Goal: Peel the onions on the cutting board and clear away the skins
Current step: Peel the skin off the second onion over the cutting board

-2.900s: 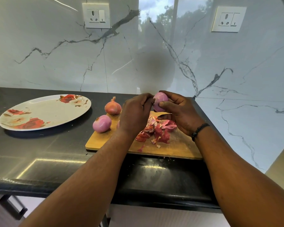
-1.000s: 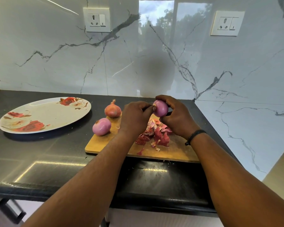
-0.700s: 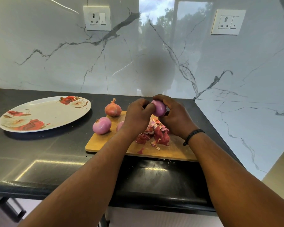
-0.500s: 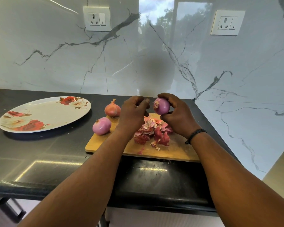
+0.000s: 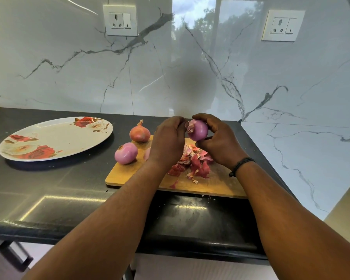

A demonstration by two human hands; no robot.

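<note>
My right hand (image 5: 218, 142) grips a purple, mostly peeled onion (image 5: 198, 130) above the wooden cutting board (image 5: 216, 184). My left hand (image 5: 168, 140) is beside it, fingers curled, pinching a bit of skin at the onion's left end. A pile of red skins (image 5: 194, 162) lies on the board under my hands. A peeled onion (image 5: 126, 152) rests at the board's left edge, an unpeeled one (image 5: 139, 133) at its far left corner. A sliver of another peeled onion (image 5: 147, 154) shows behind my left wrist.
A floral plate (image 5: 55, 138) sits on the black counter (image 5: 49, 184) to the left of the board. The marble wall with two sockets stands close behind. The counter ends at the wall just right of the board.
The onion has been turned in my right hand and lifted slightly. My left hand's fingers pulled away and came back to the onion's left end.
</note>
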